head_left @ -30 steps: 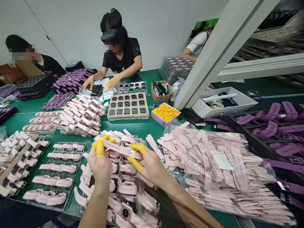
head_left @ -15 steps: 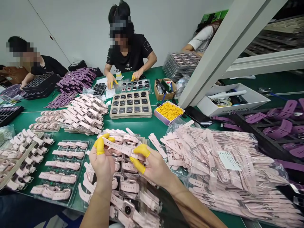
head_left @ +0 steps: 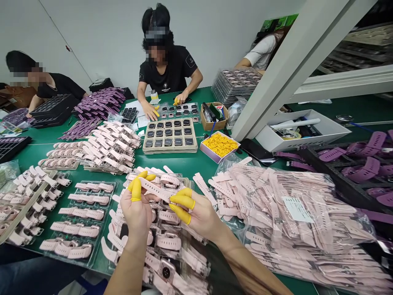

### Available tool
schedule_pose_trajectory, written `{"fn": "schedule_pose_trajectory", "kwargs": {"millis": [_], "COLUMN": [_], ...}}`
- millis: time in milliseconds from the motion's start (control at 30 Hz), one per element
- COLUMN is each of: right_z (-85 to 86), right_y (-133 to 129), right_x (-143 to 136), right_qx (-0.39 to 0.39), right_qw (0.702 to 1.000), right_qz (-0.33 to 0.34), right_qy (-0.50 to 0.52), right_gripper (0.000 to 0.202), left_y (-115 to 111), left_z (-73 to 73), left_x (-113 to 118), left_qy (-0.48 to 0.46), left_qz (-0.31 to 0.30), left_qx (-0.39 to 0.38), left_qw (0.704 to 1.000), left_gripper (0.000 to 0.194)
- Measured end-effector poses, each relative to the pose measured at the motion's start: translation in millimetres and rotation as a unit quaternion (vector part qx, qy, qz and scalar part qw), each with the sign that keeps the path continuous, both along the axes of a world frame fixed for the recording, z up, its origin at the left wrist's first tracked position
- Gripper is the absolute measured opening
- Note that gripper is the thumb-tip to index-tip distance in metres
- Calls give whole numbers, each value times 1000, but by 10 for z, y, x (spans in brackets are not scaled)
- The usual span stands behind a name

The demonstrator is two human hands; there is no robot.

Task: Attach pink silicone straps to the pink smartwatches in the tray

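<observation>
We count: our hands [head_left: 201,209] 2 | held strap [head_left: 154,189] 1 | co-workers [head_left: 166,73] 3 | squares [head_left: 168,132] in beige tray [head_left: 170,150] 15 | white box [head_left: 284,140] 1 | jar [head_left: 154,96] 1 | white label [head_left: 297,209] 1

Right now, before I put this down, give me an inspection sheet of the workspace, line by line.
Surface: green table, largely covered.
Job's things: pink strap held in both hands; pink-strapped watches below; bagged straps to the right.
Clutter: yellow finger covers in a small box; white box of mixed items.
Hands: left hand at the strap's far-left end, right hand gripping farther along; both wear yellow covers.
Cables: thin dark line on the wall, possibly a cord.
Surroundings: co-worker opposite, two more people partly visible; pale post at right.
</observation>
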State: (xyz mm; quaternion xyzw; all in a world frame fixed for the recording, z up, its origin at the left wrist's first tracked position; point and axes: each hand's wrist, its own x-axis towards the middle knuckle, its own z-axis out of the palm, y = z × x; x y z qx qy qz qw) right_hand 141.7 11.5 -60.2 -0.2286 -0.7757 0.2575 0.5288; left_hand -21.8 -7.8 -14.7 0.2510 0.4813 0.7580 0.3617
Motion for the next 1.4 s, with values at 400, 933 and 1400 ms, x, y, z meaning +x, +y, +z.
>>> {"fn": "schedule_pose_trajectory", "kwargs": {"millis": [400,933,1400], "right_z": [-99,-179,-189], "right_y": [34,117,73], "right_x": [11,-17,-66], "right_qx": [-122,-378,-315], "right_qw": [991,880,911], "right_qz": [16,200,176], "right_qy": [46,207,197], "right_gripper": [12,41,29], "left_y": [-90,-119,-129], "left_z": [-100,-72,-7], "left_x": [-66,36,-98], "left_qy": [178,34,96], "left_qz": [-287,-322,-292], "left_qx": [10,35,22], "left_qw": [941,945,951], "left_gripper": [50,39,34]}}
